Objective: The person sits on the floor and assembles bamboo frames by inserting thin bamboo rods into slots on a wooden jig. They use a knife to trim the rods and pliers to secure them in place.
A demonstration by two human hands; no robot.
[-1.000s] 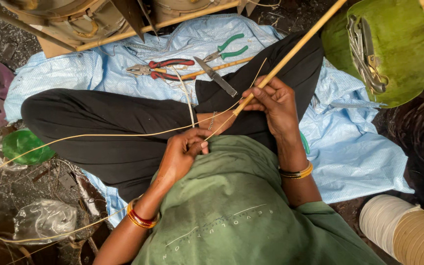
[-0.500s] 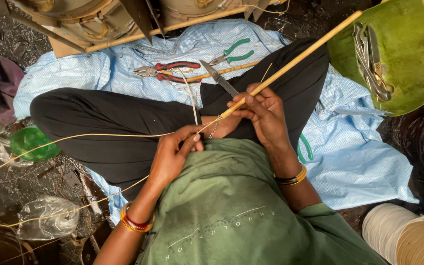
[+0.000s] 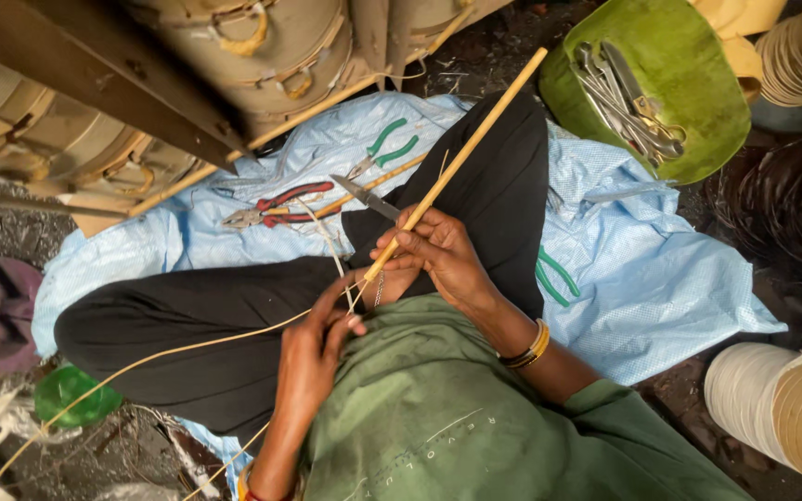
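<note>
From the head camera, the right hand (image 3: 443, 255) was clamped on a long bamboo stick (image 3: 461, 158) that slanted up over the black-trousered lap. The left hand (image 3: 317, 348) pinched a thin cane strip (image 3: 169, 353) at the stick's lower end. Behind them, red-handled pliers (image 3: 276, 206), green-handled pliers (image 3: 384, 148) and a knife (image 3: 364, 195) lay on the blue sheet (image 3: 642, 278).

Wearer: green short-sleeve shirt (image 3: 475, 417) with faint pale print, black trousers (image 3: 234, 315), 2-tone gold-and-dark bangles (image 3: 529, 345) on right wrist, orange bangle (image 3: 245, 486) on left.
</note>
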